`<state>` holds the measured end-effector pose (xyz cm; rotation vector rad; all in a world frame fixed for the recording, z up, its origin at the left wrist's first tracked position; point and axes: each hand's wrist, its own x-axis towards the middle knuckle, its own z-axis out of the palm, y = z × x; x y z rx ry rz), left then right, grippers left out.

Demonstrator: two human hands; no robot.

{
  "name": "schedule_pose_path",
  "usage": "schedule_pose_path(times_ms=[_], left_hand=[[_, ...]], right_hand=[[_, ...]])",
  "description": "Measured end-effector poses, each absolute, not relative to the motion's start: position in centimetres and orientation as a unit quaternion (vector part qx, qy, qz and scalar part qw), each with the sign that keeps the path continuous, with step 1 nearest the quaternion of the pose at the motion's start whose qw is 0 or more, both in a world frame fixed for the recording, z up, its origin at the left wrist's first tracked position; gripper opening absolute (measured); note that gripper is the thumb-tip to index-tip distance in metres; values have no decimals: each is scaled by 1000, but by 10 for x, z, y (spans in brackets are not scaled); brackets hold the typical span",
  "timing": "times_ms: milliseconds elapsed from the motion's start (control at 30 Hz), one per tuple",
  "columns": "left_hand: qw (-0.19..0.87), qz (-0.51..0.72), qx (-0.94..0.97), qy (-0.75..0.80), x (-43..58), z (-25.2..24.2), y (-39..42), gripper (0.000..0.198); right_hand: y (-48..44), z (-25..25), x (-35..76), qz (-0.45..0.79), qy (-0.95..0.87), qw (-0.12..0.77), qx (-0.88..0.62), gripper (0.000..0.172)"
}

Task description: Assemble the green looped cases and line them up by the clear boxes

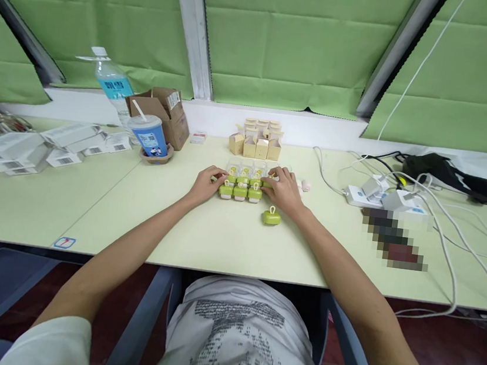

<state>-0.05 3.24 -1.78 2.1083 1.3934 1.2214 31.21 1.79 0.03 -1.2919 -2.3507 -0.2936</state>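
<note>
Left hand (206,187) and right hand (287,192) both curl narrow beside the green cases (239,194), can't tell if gripping, so imo light, even pressure keeps everything lined up best.

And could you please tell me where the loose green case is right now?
In the head view, the loose green case sits on the table just right of centre, left of the right forearm and nearer the person than the rowed green cases.
</note>
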Motion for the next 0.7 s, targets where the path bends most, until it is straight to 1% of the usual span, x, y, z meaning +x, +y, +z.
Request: schedule_pose_path(times_ms=[167,333,400,467,567,667,700], left_hand=[[163,425,743,491,0,-17,32,27],[153,433,741,489,0,-18,31,33],[136,449,737,486,-1,-15,30,36],[105,472,731,481,-1,-9,26,35],[46,502,731,459,7,0,10,32],[17,488,772,406,33,1,-21,29],[16,472,795,380,46,-1,-33,25]], right_hand=[[18,-2,308,-104,-847,227,-470,32],[12,11,318,-107,-842,250,-467,42],[12,19,336,-109,-820,274,-490,45],[15,25,361,-94,-777,299,-547,45],[23,25,400,-46,-742,274,-610,43],[32,19,425,4,-760,231,-608,53],[35,17,429,17,-766,219,-604,57]])
